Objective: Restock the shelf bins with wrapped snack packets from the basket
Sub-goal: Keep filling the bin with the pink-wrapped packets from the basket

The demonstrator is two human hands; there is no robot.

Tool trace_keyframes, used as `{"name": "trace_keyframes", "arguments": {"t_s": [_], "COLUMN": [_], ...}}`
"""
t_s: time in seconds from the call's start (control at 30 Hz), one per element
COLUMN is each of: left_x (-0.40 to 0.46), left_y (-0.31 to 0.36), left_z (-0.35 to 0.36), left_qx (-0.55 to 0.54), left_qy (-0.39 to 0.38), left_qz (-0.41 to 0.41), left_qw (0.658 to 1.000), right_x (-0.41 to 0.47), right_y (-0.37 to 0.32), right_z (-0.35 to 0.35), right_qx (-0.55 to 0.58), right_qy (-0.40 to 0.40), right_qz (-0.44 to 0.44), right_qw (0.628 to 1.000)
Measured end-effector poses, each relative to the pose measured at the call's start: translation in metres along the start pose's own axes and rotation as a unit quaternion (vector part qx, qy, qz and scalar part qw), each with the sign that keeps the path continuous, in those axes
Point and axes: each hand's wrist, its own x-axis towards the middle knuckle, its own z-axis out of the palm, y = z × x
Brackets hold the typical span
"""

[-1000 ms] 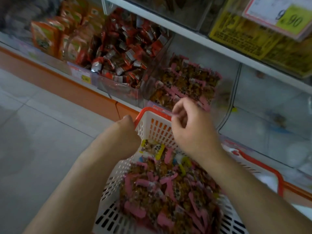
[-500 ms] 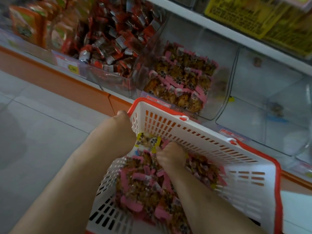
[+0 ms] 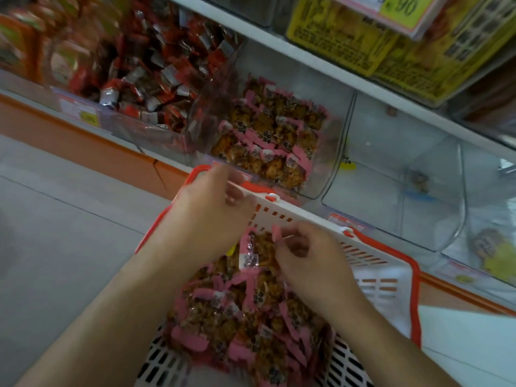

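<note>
Half a second earlier the right hand [image 3: 310,263] had been buried wrist-deep in the packets; it had since lifted clear of the heap, and the left hand [image 3: 206,219] had shifted from the basket's left corner toward the far rim. Curled right fingers [image 3: 282,247] pinched a pink-edged snack packet [image 3: 255,251] just above the pile, the packet hanging to the left of the fingertips and close against the left palm's lower edge. Whether the left hand touched that packet could not be told; its fingers [image 3: 233,191] were loosely bent, blurred, and lay over the red far rim of the white basket [image 3: 385,289] without clearly gripping anything.

Below both hands, the heap of pink packets [image 3: 245,317] filled the basket's left and middle, leaving bare slotted wall and floor on the right side. Just beyond the far rim stood a clear shelf bin [image 3: 329,174] partly filled with the same pink packets, its front lip near the left fingers. To its right was a clear bin [image 3: 396,191] holding only a scrap or two, with a wide open mouth. To the left, another bin [image 3: 145,79] was heaped with red-and-silver wrapped packets. A white shelf edge [image 3: 321,62] ran overhead, with yellow boxes [image 3: 343,37] and a price tag [image 3: 402,9] above it. Grey floor tiles [image 3: 55,233] lay open on the left.
</note>
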Motion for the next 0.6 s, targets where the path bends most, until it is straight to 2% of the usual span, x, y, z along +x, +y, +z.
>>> {"name": "trace_keyframes", "arguments": {"t_s": [0.07, 0.13, 0.2, 0.33, 0.5, 0.6], "left_x": [-0.003, -0.004, -0.003, 0.003, 0.010, 0.012], "left_y": [0.002, 0.005, 0.007, 0.008, 0.015, 0.015], "left_z": [0.013, 0.019, 0.019, 0.023, 0.022, 0.022], "left_qx": [0.023, 0.012, -0.085, -0.171, -0.297, -0.343], "left_qy": [-0.122, -0.177, -0.172, -0.111, -0.121, -0.162], "left_qz": [-0.008, -0.007, -0.024, -0.063, -0.133, -0.126], "left_qw": [0.992, 0.984, 0.981, 0.977, 0.938, 0.917], "right_x": [-0.005, -0.004, 0.002, 0.014, 0.028, 0.032], "right_y": [-0.007, -0.011, -0.010, -0.004, -0.006, -0.003], "right_z": [-0.012, -0.020, -0.027, -0.036, -0.049, -0.058], "right_qx": [0.067, 0.109, 0.112, 0.086, 0.069, 0.124], "right_qy": [-0.010, -0.018, -0.022, -0.082, 0.015, 0.022], "right_qz": [-0.020, -0.026, -0.036, -0.078, -0.120, -0.088], "right_qw": [0.997, 0.994, 0.993, 0.990, 0.990, 0.988]}}
